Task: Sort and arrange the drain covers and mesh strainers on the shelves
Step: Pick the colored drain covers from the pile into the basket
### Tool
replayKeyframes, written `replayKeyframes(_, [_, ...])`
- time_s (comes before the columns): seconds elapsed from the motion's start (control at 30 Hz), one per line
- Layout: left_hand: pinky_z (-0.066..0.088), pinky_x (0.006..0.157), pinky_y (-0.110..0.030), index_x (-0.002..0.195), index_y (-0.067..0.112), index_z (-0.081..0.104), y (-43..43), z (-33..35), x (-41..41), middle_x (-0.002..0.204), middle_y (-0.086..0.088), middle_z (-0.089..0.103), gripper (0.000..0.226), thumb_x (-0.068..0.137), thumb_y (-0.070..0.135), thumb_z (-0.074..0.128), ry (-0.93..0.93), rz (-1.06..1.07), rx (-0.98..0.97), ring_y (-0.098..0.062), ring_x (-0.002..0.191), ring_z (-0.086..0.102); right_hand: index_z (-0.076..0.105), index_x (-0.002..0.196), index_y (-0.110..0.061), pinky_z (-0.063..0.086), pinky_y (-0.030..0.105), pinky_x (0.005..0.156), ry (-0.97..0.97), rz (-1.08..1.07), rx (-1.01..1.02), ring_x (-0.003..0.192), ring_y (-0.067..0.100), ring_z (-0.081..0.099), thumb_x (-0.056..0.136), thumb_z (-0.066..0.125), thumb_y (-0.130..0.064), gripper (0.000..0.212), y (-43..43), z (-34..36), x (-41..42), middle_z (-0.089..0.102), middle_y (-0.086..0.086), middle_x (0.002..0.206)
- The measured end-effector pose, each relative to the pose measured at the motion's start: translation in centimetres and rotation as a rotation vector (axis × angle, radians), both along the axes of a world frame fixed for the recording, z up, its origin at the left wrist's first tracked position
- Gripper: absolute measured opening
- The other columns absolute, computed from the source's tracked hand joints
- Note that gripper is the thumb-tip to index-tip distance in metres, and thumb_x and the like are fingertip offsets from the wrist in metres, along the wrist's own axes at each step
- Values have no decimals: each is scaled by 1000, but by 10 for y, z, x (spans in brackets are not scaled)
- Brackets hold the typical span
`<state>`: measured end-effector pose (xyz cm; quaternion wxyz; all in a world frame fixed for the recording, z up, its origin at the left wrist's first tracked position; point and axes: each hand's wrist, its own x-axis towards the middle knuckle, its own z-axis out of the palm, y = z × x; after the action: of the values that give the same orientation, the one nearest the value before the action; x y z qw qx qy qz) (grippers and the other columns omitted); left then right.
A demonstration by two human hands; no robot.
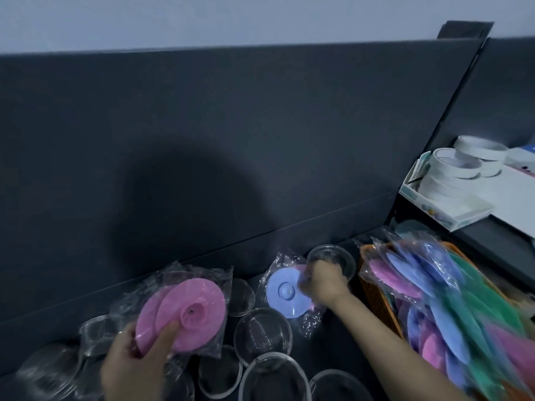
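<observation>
Sorting in full swing on the shelf (327, 351): left hand (136, 366) has its fingers curled round a bagged pink drain cover (185, 314), right hand (324, 280) pinches the edge of a bagged blue drain cover (285, 292) among the clear mesh strainers (262, 332). Next up, likely, both covers into the orange basket (373, 293), and those bags look slippery

Both hands are bare: the left hand (136, 363) shows only to the wrist, the right hand (324, 280) with a long bare forearm (390, 337). Blur hides nails and any ring.
</observation>
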<state>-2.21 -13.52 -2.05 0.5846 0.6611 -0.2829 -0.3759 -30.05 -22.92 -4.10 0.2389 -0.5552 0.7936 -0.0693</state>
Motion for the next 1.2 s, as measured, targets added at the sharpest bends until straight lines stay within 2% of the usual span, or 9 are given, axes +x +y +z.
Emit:
replayKeyframes(0.13, [39, 40, -5, 89, 12, 69, 10, 7, -6, 66, 3, 64, 25, 67, 8, 82, -178, -60, -77, 2, 55, 53, 49, 91, -24, 44, 40, 89, -148, -89, -142, 91, 24, 58, 73, 58, -15, 22, 11, 5, -1, 61, -3, 89])
replayKeyframes(0.23, [37, 42, 1, 86, 7, 67, 15, 13, -12, 67, -1, 62, 23, 68, 5, 81, -237, -24, -82, -6, 61, 53, 55, 95, -13, 51, 31, 68, -370, -140, -177, 72, 18, 59, 73, 63, -6, 24, 19, 10, -2, 62, 1, 80])
replayKeyframes(0.33, [39, 41, -2, 80, 17, 65, 23, 15, -13, 69, 8, 64, 23, 67, 9, 82, -233, -26, -103, -5, 63, 57, 63, 73, -3, 43, 24, 44, -464, -176, -247, 46, 15, 52, 75, 63, -2, 2, 31, 14, -3, 59, 3, 57])
replayKeyframes(0.4, [42, 40, -10, 80, 26, 64, 30, 17, -13, 73, 10, 65, 25, 68, 14, 82, -219, -45, -119, -6, 66, 60, 58, 57, -10, 36, 19, 40, -509, -212, -322, 41, 9, 45, 73, 63, 1, 20, 39, 17, -4, 50, -7, 45])
replayKeyframes(0.6, [41, 51, -21, 88, 28, 63, 47, 21, -14, 78, 8, 67, 28, 67, 23, 82, -153, -103, -111, -8, 71, 61, 60, 71, 1, 41, 33, 50, -693, -312, -522, 49, 23, 51, 77, 68, -7, 13, 68, 35, -8, 56, 15, 56])
replayKeyframes(0.73, [42, 51, -22, 80, 32, 60, 50, 24, -19, 77, 6, 67, 31, 64, 21, 84, -122, -149, -107, -13, 71, 62, 68, 71, -15, 44, 28, 42, -805, -380, -616, 43, 18, 52, 78, 65, -6, 11, 90, 45, -2, 60, 6, 52])
replayKeyframes(0.87, [46, 53, -26, 78, 30, 66, 41, 29, -34, 71, 8, 69, 25, 64, 20, 84, -95, -220, -149, -9, 69, 64, 65, 68, -8, 38, 30, 44, -927, -527, -644, 41, 19, 49, 76, 64, -8, 8, 104, 49, 4, 52, 3, 46])
replayKeyframes(1.03, [56, 62, -40, 82, 28, 70, 35, 41, -70, 75, 2, 72, 24, 67, 14, 83, -100, -368, -209, -17, 69, 67, 57, 70, -2, 40, 35, 48, -756, -500, -774, 50, 16, 45, 71, 61, -23, 22, 133, 59, -17, 48, 2, 52])
replayKeyframes(1.2, [54, 54, -30, 82, 22, 70, 46, 42, -123, 72, 0, 72, 24, 66, 11, 83, -9, -396, -187, -11, 61, 64, 62, 67, -19, 38, 19, 47, -578, -435, -913, 48, 2, 42, 77, 65, -12, 12, 161, 71, -70, 54, -8, 54])
